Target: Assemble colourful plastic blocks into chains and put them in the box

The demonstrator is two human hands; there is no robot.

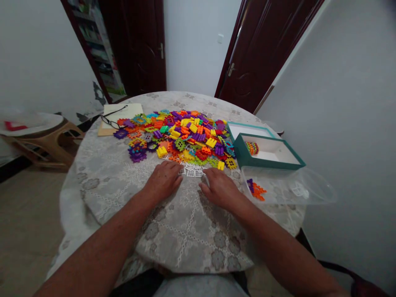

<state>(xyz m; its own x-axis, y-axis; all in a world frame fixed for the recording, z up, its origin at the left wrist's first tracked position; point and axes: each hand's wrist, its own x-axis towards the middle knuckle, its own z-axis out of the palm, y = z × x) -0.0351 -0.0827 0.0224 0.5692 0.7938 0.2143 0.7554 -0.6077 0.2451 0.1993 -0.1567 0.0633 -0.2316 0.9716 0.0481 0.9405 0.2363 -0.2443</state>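
A row of white plastic window-shaped pieces (194,170) lies on the tablecloth between my two hands, at the near edge of a heap of colourful plastic building pieces (188,134). My left hand (163,180) rests palm down at the left end of the row, its fingertips at the white pieces and the thumb apart from the fingers. At the right end, my right hand (220,187) is also palm down, fingers reaching to the white pieces with the thumb spread below. The undersides of the fingers are hidden on both hands.
A round table with a patterned cloth (185,243) stands before me. On the right are a green-edged box (269,159) holding a beaded ring (252,147) and a clear plastic tray (278,196) with a few pieces. A notebook (133,109) with a black cord lies at the far left.
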